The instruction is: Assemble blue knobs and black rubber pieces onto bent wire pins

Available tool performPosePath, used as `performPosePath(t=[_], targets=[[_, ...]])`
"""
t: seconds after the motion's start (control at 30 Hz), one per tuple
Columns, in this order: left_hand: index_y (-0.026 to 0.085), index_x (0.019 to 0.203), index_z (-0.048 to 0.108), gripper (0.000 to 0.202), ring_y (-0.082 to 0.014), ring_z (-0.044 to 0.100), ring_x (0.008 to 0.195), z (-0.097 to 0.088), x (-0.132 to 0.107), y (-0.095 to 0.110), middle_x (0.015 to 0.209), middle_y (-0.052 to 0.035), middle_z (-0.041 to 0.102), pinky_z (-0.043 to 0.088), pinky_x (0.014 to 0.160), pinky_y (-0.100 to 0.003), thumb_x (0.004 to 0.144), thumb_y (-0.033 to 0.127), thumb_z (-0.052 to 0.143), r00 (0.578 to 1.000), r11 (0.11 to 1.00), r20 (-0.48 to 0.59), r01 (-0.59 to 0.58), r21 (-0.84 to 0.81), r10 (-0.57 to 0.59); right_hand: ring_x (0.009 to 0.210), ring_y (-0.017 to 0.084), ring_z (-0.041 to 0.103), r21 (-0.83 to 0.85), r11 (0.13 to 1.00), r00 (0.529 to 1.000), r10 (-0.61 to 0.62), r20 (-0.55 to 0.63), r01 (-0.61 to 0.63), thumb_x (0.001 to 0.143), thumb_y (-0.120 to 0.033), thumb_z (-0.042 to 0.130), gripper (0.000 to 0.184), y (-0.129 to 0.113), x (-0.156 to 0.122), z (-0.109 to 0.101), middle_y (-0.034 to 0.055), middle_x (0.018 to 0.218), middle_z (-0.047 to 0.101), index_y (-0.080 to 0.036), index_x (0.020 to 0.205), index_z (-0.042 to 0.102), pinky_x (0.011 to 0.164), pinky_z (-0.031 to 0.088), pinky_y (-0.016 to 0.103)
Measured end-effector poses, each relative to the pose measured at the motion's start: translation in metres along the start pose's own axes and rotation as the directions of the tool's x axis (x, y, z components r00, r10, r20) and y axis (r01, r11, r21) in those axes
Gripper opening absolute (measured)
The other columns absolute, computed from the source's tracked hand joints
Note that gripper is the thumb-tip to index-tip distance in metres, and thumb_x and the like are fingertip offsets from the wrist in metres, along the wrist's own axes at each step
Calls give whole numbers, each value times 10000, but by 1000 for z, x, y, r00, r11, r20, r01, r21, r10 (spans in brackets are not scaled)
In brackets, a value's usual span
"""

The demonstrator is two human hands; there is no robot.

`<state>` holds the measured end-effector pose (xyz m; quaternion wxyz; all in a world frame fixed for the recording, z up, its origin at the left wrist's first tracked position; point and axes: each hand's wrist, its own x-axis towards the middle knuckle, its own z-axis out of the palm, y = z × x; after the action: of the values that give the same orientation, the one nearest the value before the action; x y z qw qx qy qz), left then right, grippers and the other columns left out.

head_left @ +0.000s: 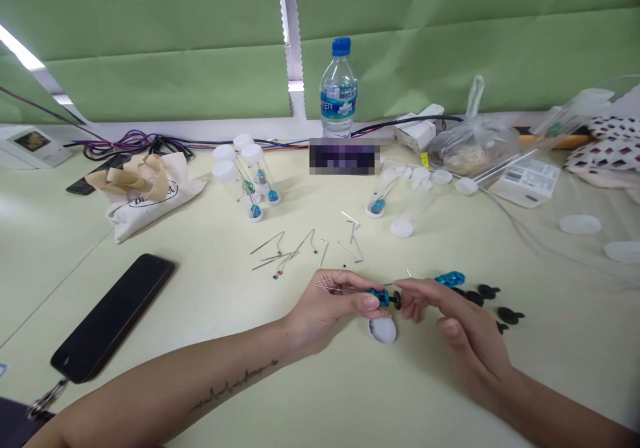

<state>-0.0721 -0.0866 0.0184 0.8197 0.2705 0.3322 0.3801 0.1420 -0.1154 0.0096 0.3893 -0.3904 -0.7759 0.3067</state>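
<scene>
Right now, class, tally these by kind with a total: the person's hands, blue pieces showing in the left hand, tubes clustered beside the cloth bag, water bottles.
Hands (left hand, right hand): 2
Held blue piece: 1
Clustered tubes: 4
Water bottle: 1
Total: 8

Bare left forearm; dark heartbeat-line tattoo, arrow-tipped

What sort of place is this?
Likely an indoor work table for small parts: clear capped tubes, loose bent metal rods, and a small blue piece in the left hand.
</scene>
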Motion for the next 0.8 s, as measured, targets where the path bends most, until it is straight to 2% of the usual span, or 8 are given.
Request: performPosePath(t=[0.5, 0.8], targets=[[118, 785, 759, 212, -143, 696, 635, 2, 0, 2, 717, -49, 736, 551, 762, -300, 613, 192, 859, 1000, 1000, -5, 8, -11, -8, 761, 188, 577, 8, 1000, 1000, -5, 20, 5, 1012, -450, 246, 435, 1, 1, 0, 57, 873, 599, -246, 1268, 532, 666, 492, 330], [126, 793, 759, 232, -153, 698, 641, 0, 0, -1, 707, -48, 732, 528, 779, -309, 606, 214, 865, 999, 1000, -32, 9, 7, -9, 764, 193, 582, 24, 1000, 1000, -2, -7, 3, 1010, -445, 254, 439, 1, 2, 0, 66, 897, 603, -247, 1304, 512, 664, 499, 335]])
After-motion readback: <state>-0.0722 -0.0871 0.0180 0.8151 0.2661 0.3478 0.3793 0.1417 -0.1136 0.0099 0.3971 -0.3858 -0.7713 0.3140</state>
